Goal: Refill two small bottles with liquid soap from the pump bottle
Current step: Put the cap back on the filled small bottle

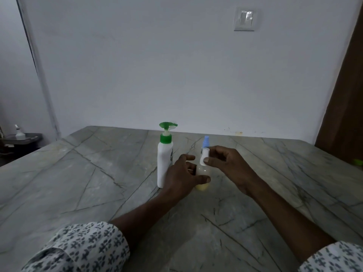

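Nearest, two forearms in rolled white sleeves with dark print [82, 250] reach from six o'clock across the grey veined stone table [78, 173]. At the centre, the left hand [182, 178] wraps its fingers and thumb around one small clear round-bodied bottle with pale yellow liquid at its base [202, 186], standing on the table. The right hand [229, 163], at about two o'clock from it, pinches that bottle's white cap [204, 156] between thumb and forefinger. At nine o'clock, just beside the left hand, stands one tall white pump bottle with a green pump head [164, 158]. Behind, at twelve o'clock, a second small bottle shows only its blue cap [206, 141]. On the far wall is one white switch plate [244, 20].
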The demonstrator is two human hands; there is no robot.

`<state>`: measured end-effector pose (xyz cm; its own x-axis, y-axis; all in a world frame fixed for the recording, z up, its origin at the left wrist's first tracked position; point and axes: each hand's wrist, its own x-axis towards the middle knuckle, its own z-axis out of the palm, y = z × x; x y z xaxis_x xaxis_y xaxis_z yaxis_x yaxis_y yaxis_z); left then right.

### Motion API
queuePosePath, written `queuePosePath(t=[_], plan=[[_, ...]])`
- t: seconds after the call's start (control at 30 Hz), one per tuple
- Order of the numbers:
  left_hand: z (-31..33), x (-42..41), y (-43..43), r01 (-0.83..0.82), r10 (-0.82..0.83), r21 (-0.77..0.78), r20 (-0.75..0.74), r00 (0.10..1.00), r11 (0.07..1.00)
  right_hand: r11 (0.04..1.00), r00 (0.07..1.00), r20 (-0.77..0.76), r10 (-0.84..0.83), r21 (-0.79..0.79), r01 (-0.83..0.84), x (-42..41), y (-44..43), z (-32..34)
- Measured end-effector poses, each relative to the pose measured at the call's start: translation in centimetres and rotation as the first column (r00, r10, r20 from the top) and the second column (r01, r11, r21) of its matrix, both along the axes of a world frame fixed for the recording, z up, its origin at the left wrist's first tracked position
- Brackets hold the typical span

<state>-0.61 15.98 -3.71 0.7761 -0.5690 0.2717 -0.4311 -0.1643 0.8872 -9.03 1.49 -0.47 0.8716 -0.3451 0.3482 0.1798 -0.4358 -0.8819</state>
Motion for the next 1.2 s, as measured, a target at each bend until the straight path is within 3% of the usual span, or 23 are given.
queuePosePath(t=[0.1, 0.23, 0.4, 0.63, 0.9, 1.03, 1.2], plan=[[-0.2, 0.1, 0.0, -0.006, 0.006, 0.002, 0.014, 1.0, 1.0, 0.998, 1.0, 0.018, -0.013, -0.066, 0.014, 0.0, 0.0, -0.1], [-0.3, 0.2, -0.2, -0.026, 0.026, 0.002, 0.024, 0.999, 1.0, 0.965, 0.973, 0.065, -0.22, -0.133, 0.227, 0.8, 0.6, -0.9], [-0.3, 0.3, -0.1, -0.011, 0.011, 0.0, 0.017, 1.0, 1.0, 0.998, 1.0, -0.006, -0.018, -0.063, 0.018, 0.2, 0.0, -0.5], [-0.2, 0.1, -0.1, -0.031, 0.03, 0.012, 0.072, 0.997, 0.999, 0.966, 0.984, 0.085, -0.155, -0.198, 0.169, 0.8, 0.9, -1.2], [0.1, -0.8, 0.1, 0.003, -0.006, 0.032, 0.101, 0.995, 0.999, 0.986, 0.99, 0.022, -0.139, -0.095, 0.14, 0.0, 0.2, -1.0], [0.8, -1.1, 0.4, -0.001, 0.006, -0.034, 0.13, 0.992, 0.999, 0.957, 0.954, 0.096, -0.283, 0.088, 0.275, 0.0, -3.7, 1.3], [0.5, -0.4, 1.0, -0.071, 0.068, 0.008, 0.23, 0.971, 0.997, 0.874, 0.867, 0.109, -0.487, 0.062, 0.483, 0.1, -9.3, 2.4]])
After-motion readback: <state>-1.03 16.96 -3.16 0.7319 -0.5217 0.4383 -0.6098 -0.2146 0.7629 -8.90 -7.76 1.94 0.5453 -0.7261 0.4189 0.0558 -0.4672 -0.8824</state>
